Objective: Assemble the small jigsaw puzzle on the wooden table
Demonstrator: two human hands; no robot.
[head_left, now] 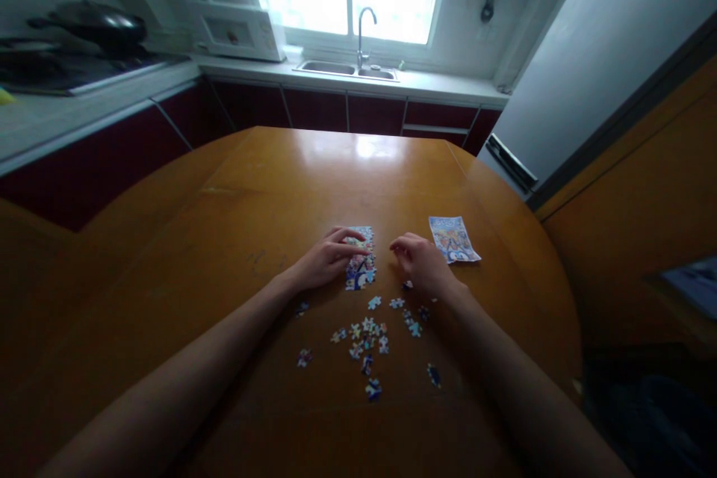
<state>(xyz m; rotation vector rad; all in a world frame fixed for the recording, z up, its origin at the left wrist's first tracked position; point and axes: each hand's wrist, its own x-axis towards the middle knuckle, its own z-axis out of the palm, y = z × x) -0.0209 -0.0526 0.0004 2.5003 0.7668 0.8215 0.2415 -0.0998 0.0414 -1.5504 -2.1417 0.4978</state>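
Observation:
A partly joined jigsaw puzzle (361, 273) lies on the table, a narrow upright strip with a toothed right edge. My left hand (326, 258) rests at its left side, fingers stretched out across the joined pieces and covering some of them. Just right of the strip, apart from it, is my right hand (421, 261), its fingers curled and the tips close together; whatever they may pinch is hidden. One piece (407, 285) lies under that hand. Nearer to me are several loose puzzle pieces (368, 336), mostly bunched together, with a few scattered around like a dark piece (433, 375).
A creased printed picture sheet (455, 239) lies beyond my right hand. The wooden table (269, 179) has a rounded edge. Behind it are a counter with a sink (330, 67), a microwave (238, 30), a pan (95, 22) on the stove, and a fridge (588, 52) at right.

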